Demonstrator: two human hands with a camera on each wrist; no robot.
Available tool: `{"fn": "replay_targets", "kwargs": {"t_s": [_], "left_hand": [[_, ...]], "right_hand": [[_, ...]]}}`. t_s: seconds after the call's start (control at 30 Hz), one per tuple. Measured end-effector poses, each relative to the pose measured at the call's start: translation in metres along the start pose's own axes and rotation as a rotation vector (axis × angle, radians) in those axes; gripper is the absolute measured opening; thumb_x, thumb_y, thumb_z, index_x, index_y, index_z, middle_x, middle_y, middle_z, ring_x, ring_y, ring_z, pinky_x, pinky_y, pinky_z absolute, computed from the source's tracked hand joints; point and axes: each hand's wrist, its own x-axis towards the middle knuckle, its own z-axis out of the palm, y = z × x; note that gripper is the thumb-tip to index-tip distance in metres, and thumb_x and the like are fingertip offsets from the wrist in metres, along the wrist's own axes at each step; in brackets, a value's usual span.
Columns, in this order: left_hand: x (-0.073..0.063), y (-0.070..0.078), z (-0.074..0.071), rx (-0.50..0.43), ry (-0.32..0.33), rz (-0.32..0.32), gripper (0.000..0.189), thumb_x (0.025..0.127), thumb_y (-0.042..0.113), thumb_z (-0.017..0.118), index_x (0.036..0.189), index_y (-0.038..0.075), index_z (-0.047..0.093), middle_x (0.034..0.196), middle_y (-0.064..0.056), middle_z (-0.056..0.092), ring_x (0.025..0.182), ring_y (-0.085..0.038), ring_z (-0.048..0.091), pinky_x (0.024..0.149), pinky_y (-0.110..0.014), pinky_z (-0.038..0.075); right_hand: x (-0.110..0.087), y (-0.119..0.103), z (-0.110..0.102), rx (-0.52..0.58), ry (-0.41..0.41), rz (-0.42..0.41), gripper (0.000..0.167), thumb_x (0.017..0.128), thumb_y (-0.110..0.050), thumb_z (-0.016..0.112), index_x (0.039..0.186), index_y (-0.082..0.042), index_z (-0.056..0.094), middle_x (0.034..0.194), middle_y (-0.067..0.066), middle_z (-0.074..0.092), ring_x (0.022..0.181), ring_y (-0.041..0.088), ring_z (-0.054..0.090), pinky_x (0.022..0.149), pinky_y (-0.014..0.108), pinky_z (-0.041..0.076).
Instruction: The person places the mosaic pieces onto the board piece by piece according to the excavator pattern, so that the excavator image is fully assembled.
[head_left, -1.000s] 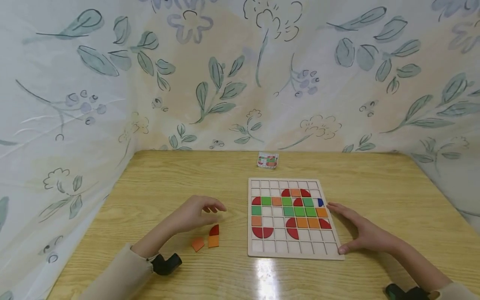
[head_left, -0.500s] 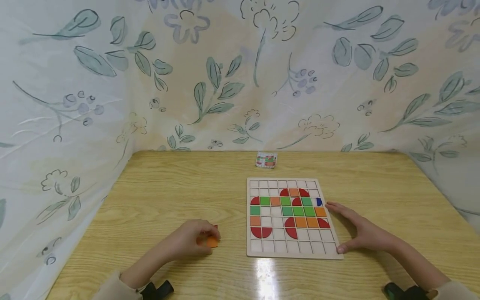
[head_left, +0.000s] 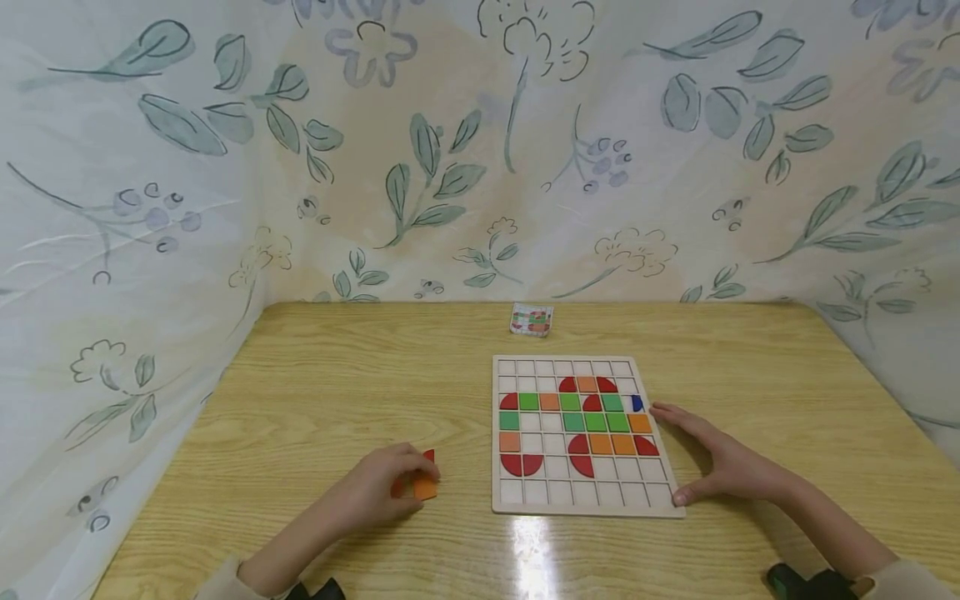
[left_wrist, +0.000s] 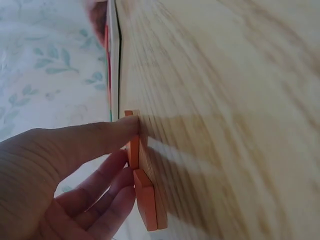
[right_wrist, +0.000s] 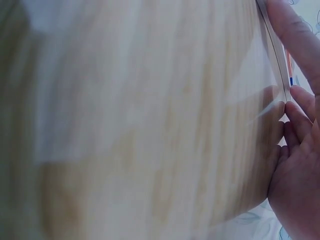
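Observation:
In the head view my left hand (head_left: 378, 483) is low over the table, pinching an orange square tile (head_left: 425, 487) between thumb and fingers. A red quarter-circle tile (head_left: 430, 455) shows just behind the fingertips, mostly hidden. Another orange tile (left_wrist: 145, 200) lies under the hand, nearest the camera in the left wrist view. My right hand (head_left: 731, 467) rests at the right side of a wooden grid board (head_left: 513, 493), thumb and fingertips touching its edge. Red, green, orange and salmon tiles fill many of its squares, with a small blue piece (head_left: 637, 403) at the right.
A small picture card (head_left: 532, 319) with a coloured grid pattern lies behind the board at the table's back edge. The wood-grain table (head_left: 360, 358) meets a floral cloth (head_left: 450, 167) hanging behind and at the sides.
My left hand has come down from above the loose tiles and now grips the orange square tile, which has shifted slightly. The right hand stays at the board's edge.

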Motion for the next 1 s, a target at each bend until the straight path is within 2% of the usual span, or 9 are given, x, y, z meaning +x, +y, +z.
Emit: {"fn": "replay_targets", "kwargs": {"t_s": [0.17,0.27,0.43,0.5,0.57,0.63,0.77,0.93,1.0], "left_hand": [[-0.001,-0.001,0.001,0.000,-0.022,-0.009,0.032,0.075,0.007,0.074,0.104,0.018,0.065,0.102,0.008,0.062,0.094,-0.009,0.055,0.082,-0.030,0.047],[-0.001,-0.001,0.002,-0.004,-0.020,-0.017,0.032,0.075,0.009,0.074,0.105,0.018,0.065,0.102,0.008,0.062,0.095,-0.008,0.055,0.084,-0.030,0.047],[-0.001,-0.001,0.005,-0.021,0.003,-0.039,0.032,0.075,0.009,0.075,0.105,0.016,0.066,0.101,0.008,0.064,0.095,-0.007,0.057,0.084,-0.030,0.048],[0.000,-0.001,0.005,-0.029,0.018,-0.046,0.032,0.074,0.009,0.075,0.104,0.016,0.066,0.100,0.008,0.065,0.094,-0.007,0.058,0.083,-0.029,0.048],[0.003,0.000,0.006,-0.037,0.039,-0.045,0.032,0.074,0.009,0.075,0.103,0.016,0.067,0.099,0.009,0.065,0.093,-0.007,0.058,0.082,-0.029,0.048],[0.007,0.002,0.007,-0.040,0.061,-0.040,0.031,0.073,0.009,0.075,0.102,0.016,0.067,0.097,0.010,0.065,0.090,-0.005,0.058,0.081,-0.027,0.049],[0.023,0.012,0.009,-0.083,0.082,-0.034,0.030,0.073,0.010,0.075,0.102,0.015,0.067,0.095,0.008,0.064,0.084,-0.005,0.057,0.074,-0.025,0.049],[0.055,0.029,0.020,-0.116,0.047,0.005,0.028,0.075,0.012,0.076,0.102,0.012,0.068,0.097,0.006,0.065,0.086,-0.007,0.057,0.076,-0.024,0.048],[0.069,0.037,0.025,-0.108,0.028,0.035,0.027,0.076,0.014,0.075,0.102,0.012,0.068,0.096,0.006,0.065,0.086,-0.006,0.057,0.077,-0.022,0.047]], "right_hand": [[0.000,0.000,0.001,0.003,0.003,-0.003,0.100,0.062,-0.032,0.083,0.145,-0.018,0.028,0.148,0.016,0.022,0.127,-0.013,0.011,0.092,0.071,0.019],[0.000,0.000,0.001,-0.001,0.004,0.009,0.101,0.062,-0.033,0.083,0.145,-0.019,0.028,0.149,0.015,0.022,0.129,-0.008,0.012,0.092,0.070,0.019],[0.001,-0.001,0.000,-0.005,-0.002,0.004,0.100,0.063,-0.031,0.083,0.145,-0.017,0.028,0.148,0.017,0.022,0.135,0.030,0.017,0.092,0.071,0.019],[0.001,-0.002,0.000,-0.001,-0.005,0.006,0.100,0.063,-0.030,0.083,0.145,-0.018,0.028,0.148,0.017,0.022,0.132,0.041,0.017,0.092,0.071,0.018],[0.001,-0.002,0.000,0.005,-0.008,0.006,0.100,0.063,-0.030,0.083,0.145,-0.018,0.028,0.149,0.018,0.021,0.130,0.047,0.017,0.092,0.072,0.017],[0.001,-0.002,0.000,0.004,-0.011,0.014,0.100,0.063,-0.030,0.083,0.145,-0.018,0.027,0.149,0.018,0.021,0.129,0.048,0.017,0.092,0.072,0.017],[0.000,0.000,0.000,0.004,-0.009,0.015,0.099,0.064,-0.030,0.083,0.145,-0.019,0.027,0.149,0.017,0.021,0.133,0.035,0.017,0.092,0.072,0.018],[0.000,0.000,0.000,0.006,-0.009,0.002,0.099,0.064,-0.030,0.083,0.145,-0.018,0.027,0.149,0.016,0.021,0.134,0.029,0.016,0.092,0.072,0.018],[0.001,0.000,0.000,0.002,-0.005,-0.012,0.099,0.064,-0.031,0.083,0.145,-0.018,0.028,0.149,0.016,0.022,0.135,0.018,0.016,0.092,0.071,0.019]]}}
